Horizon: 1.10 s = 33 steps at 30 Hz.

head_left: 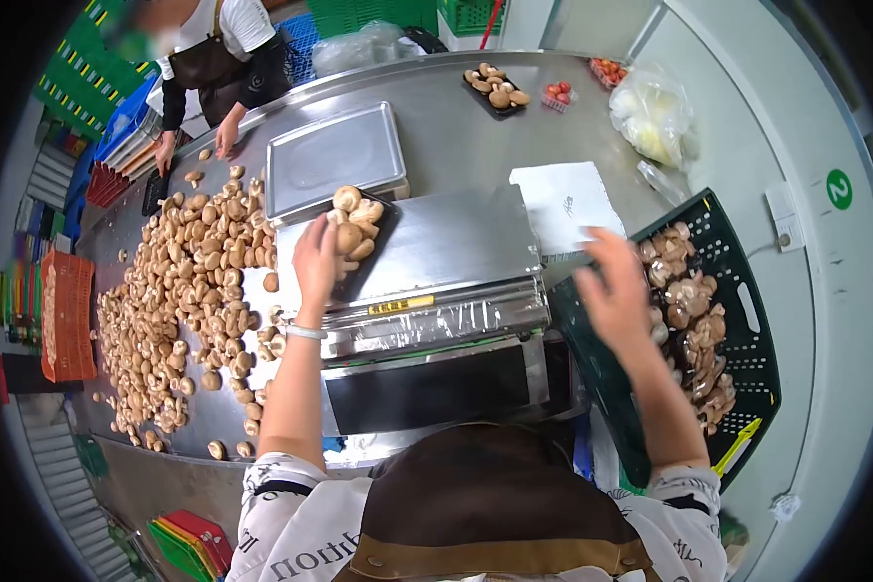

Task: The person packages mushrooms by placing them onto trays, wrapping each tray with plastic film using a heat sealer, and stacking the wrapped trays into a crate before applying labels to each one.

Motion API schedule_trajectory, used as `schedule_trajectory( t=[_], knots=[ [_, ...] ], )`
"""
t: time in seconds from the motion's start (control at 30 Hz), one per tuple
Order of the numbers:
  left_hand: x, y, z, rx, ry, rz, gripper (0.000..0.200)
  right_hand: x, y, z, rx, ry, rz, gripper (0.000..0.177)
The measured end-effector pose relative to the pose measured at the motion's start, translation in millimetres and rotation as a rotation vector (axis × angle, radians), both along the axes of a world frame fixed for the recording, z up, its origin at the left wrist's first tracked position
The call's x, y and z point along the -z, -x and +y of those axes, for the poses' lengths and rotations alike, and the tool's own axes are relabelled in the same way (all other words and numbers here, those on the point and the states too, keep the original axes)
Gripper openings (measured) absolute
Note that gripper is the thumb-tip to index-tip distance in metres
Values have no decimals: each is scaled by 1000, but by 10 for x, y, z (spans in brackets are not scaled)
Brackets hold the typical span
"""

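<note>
My left hand (315, 260) grips the left side of a black tray (383, 236) filled with brown-capped mushrooms (350, 237), its fingers against the mushrooms and tray edge. The tray sits tilted on the left end of a metal wrapping machine (446, 242). Clear film (427, 325) shows along the machine's front. My right hand (613, 289), a little blurred, is raised between the machine and a dark green crate (747, 388); its fingers are apart and nothing shows in them. Wrapped packs of mushrooms (691, 296) fill the crate.
A large heap of loose mushrooms (189, 291) covers the table's left side. A scale with a steel pan (335, 155) stands behind the tray. White paper (567, 209) lies near my right hand. Farther back are a mushroom tray (495, 89) and tomatoes (558, 94). Another person (218, 58) works across the table.
</note>
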State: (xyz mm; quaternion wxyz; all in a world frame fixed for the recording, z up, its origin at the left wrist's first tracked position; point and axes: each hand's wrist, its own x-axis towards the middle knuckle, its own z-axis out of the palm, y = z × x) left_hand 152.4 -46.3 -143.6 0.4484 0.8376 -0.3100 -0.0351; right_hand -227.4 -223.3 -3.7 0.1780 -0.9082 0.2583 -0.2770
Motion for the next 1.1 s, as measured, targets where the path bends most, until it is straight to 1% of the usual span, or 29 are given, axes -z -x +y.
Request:
schedule_trajectory(
  t=[0.07, 0.13, 0.2, 0.27, 0.3, 0.37, 0.4, 0.43, 0.47, 0.5, 0.53, 0.57, 0.6, 0.63, 0.67, 0.7, 0.73, 0.77, 0.8, 0.83, 0.87, 0.93, 0.97, 1.07, 1.1],
  knots=[
    [-23, 106, -50, 16, 105, 40, 35, 163, -620, 109, -212, -27, 88, 34],
    [-27, 159, -99, 143, 126, 63, 31, 482, -1160, 162, -303, -85, 33, 39],
    [51, 155, -123, 355, 83, -83, 31, 820, -1592, 238, -194, -223, 3, 46],
    [-125, 197, -159, 555, 32, -74, 34, 1269, -1838, 306, -51, -441, -29, 51],
    [-151, 185, -165, 608, -7, -74, 35, 1370, -1904, 367, -49, -609, -88, 53],
    [-137, 160, -205, 709, -80, -65, 37, 1545, -1863, 415, -15, -534, -98, 53],
    [-111, 158, -226, 709, -31, -56, 39, 1558, -1826, 450, 0, -498, -99, 54],
    [-104, 145, -235, 718, -34, -54, 39, 1504, -1771, 401, -1, -618, -108, 56],
    [-111, 133, -221, 728, -36, -55, 40, 1521, -1711, 333, 53, -661, -73, 57],
    [-144, 149, -181, 681, 19, -21, 40, 1455, -1624, 286, 74, -662, -88, 57],
    [-122, 128, -100, 577, 117, 64, 37, 1356, -1520, 234, 95, -663, -104, 57],
    [-101, 111, 7, 404, 231, 245, 32, 1289, -1368, 145, 72, -638, -91, 53],
    [-81, 18, 182, 246, 286, 212, 27, 1168, -1187, 84, 36, -502, -38, 46],
    [68, -82, 415, 46, 390, 338, 22, 1037, -1012, 82, 53, -322, 36, 36],
    [-88, -66, 710, -86, 200, 249, 20, 931, -867, 130, 135, -234, 80, 25],
    [-230, 28, 924, -195, -21, 62, 20, 932, -692, 173, 193, -174, 175, 23],
    [-197, 102, 1134, -232, -239, -34, 23, 939, -568, 233, 252, -113, 268, 23],
    [-230, 280, 1273, -181, -333, -149, 25, 967, -519, 326, 272, -92, 345, 24],
    [-30, 340, 1409, -111, -427, -197, 25, 1013, -473, 423, 291, -72, 426, 25],
    [-14, 472, 1434, -73, -445, -235, 25, 1066, -444, 503, 310, -50, 510, 26],
    [7, 625, 1408, -35, -460, -273, 25, 1151, -468, 565, 277, -68, 552, 30],
    [72, 821, 1271, -62, -400, -339, 26, 1495, -529, 614, 205, -196, 386, 30],
    [91, 844, 1246, -40, -436, -276, 25, 1603, -561, 609, 154, -214, 284, 28],
    [117, 570, 1314, 73, -361, 384, 25, 1393, -554, 529, 106, -662, 268, 25],
    [-70, 449, 1418, 156, -216, 737, 23, 1291, -452, 448, -43, -1000, 181, 22]
  ],
)
